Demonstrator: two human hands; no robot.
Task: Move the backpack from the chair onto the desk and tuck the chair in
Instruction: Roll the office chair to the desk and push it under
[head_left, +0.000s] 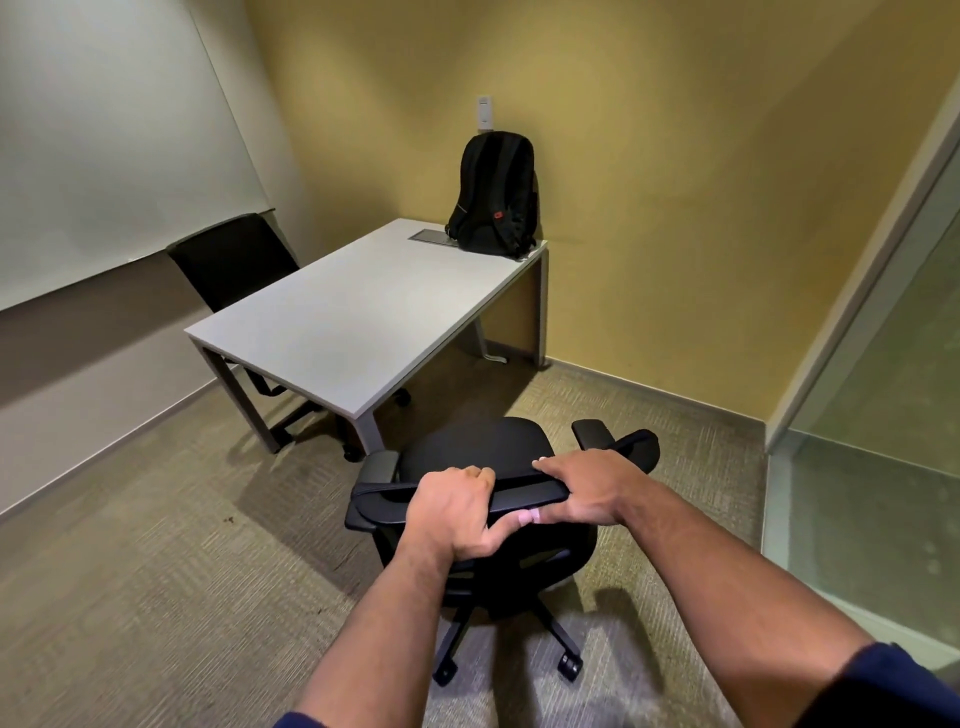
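Observation:
A black backpack (496, 193) stands upright on the far right corner of the white desk (358, 317), leaning against the yellow wall. A black wheeled office chair (478, 452) stands on the carpet just short of the desk's near right edge, its seat empty and facing the desk. My left hand (454, 512) and my right hand (589, 486) both grip the top edge of the chair's backrest, side by side, thumbs curled under the rim.
A second black chair (231, 260) is pushed in at the desk's far left side, by the whiteboard wall. A glass partition (883, 415) bounds the room on the right. Open carpet (156, 571) lies to the left of the chair.

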